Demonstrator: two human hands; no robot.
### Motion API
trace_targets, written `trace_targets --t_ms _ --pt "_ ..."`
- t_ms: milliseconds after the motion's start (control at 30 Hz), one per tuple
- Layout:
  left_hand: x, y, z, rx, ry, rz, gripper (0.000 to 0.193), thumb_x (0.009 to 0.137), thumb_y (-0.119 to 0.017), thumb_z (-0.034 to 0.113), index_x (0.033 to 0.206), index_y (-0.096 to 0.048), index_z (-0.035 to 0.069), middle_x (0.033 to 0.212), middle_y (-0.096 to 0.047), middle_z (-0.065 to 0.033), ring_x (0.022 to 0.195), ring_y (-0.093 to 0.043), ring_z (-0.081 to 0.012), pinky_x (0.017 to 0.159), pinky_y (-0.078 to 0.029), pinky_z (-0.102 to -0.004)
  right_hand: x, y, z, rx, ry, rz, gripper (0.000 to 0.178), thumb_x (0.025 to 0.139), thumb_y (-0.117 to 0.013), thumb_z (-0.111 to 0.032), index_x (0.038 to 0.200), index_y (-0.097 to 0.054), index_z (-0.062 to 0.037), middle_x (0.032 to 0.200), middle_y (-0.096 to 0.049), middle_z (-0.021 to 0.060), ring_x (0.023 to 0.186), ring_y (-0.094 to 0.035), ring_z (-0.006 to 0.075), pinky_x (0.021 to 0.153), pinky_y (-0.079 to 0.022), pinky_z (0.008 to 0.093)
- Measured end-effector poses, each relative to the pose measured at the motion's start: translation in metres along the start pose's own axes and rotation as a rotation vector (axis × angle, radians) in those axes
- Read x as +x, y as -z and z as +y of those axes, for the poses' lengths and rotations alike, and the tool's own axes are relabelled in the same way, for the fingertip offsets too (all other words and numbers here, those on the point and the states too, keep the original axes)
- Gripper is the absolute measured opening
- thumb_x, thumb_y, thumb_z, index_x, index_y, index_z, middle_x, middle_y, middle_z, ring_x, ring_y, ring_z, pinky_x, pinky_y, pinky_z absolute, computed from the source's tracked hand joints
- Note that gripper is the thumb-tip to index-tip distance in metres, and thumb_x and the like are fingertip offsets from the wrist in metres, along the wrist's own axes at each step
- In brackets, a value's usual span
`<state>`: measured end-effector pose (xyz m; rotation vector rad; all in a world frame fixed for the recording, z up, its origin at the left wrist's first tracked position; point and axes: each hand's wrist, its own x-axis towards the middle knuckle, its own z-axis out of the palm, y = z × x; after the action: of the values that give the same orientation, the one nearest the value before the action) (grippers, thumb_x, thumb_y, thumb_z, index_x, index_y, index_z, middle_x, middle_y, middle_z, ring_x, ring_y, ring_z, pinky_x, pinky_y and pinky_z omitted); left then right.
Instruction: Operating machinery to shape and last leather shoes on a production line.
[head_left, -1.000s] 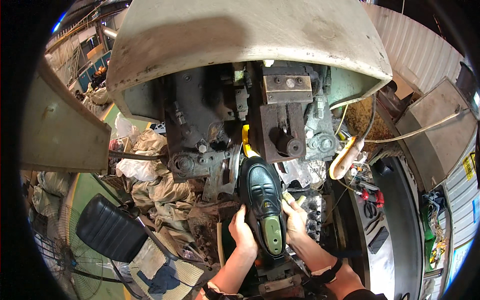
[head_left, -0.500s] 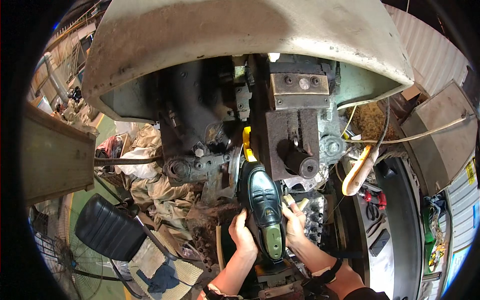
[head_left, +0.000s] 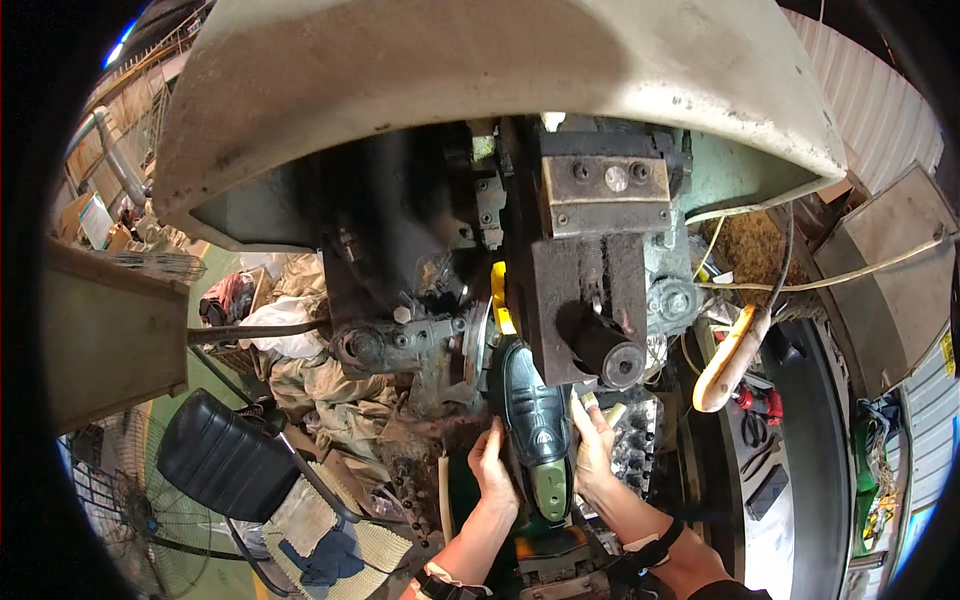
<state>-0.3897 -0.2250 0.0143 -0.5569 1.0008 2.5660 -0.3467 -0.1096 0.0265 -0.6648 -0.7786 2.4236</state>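
Observation:
A black leather shoe point(head_left: 537, 415) is held between my two hands, its toe pointing away from me toward the machine. In its heel opening sits a green shoe last point(head_left: 550, 490) with holes in its top. My left hand point(head_left: 493, 468) is closed on the shoe's left side near the heel, thumb up. On the opposite side my right hand point(head_left: 594, 447) grips the shoe, with something pale at its fingertips. The toe is close to a yellow part point(head_left: 501, 297) of the machine point(head_left: 590, 290); whether they touch, I cannot tell. The shoe's underside is hidden.
A large pale hood point(head_left: 500, 70) overhangs the machine. At the right hangs a wooden-handled tool point(head_left: 730, 362) on a cable, above a bench with scissors point(head_left: 753, 430) and a dark flat block point(head_left: 767, 490). A black-backed chair point(head_left: 225, 455) and a fan point(head_left: 125, 510) stand left.
The shoe has rolled slightly, and its laced top now faces a little more to the right. Both hands keep hold of it. The whole view has shifted slightly.

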Motion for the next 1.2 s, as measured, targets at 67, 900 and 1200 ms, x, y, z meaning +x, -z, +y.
trace_targets --t_ms 67,900,1200 --pt "-0.005 -0.006 0.005 -0.004 0.021 0.008 0.023 0.099 -0.068 0.022 0.082 -0.066 0.006 0.087 -0.07 -0.0026 0.078 -0.063 -0.0121 0.072 -0.05 -0.0289 -0.005 -0.006 -0.007 0.015 -0.066 0.007 0.042 0.095 -0.072 -0.013 0.133 -0.055 -0.002 0.115 -0.068 0.0069 0.1 -0.068 0.0171 0.086 -0.057 0.0318" --pt "0.096 0.394 -0.054 1.03 -0.064 1.059 0.061 0.097 -0.058 0.055 0.129 -0.06 0.003 0.123 -0.066 -0.0205 0.108 -0.062 -0.0367 0.098 -0.046 -0.0482 -0.023 0.308 -0.028 -0.976 -0.285 0.659 0.063 0.087 -0.074 -0.01 0.143 -0.047 0.0032 0.093 -0.065 0.0073 0.074 -0.06 0.0128 0.062 -0.05 0.0261" --pt "0.03 0.29 0.009 1.175 -0.679 0.399 0.048 0.1 -0.062 0.028 0.069 -0.049 -0.006 0.059 -0.039 0.0017 0.061 -0.037 -0.0096 0.055 -0.033 -0.0356 -0.031 0.343 0.006 -0.693 -0.207 0.476 0.021 0.085 -0.076 -0.006 0.099 -0.062 0.0001 0.075 -0.062 0.0064 0.057 -0.055 0.0137 0.051 -0.046 0.0286"
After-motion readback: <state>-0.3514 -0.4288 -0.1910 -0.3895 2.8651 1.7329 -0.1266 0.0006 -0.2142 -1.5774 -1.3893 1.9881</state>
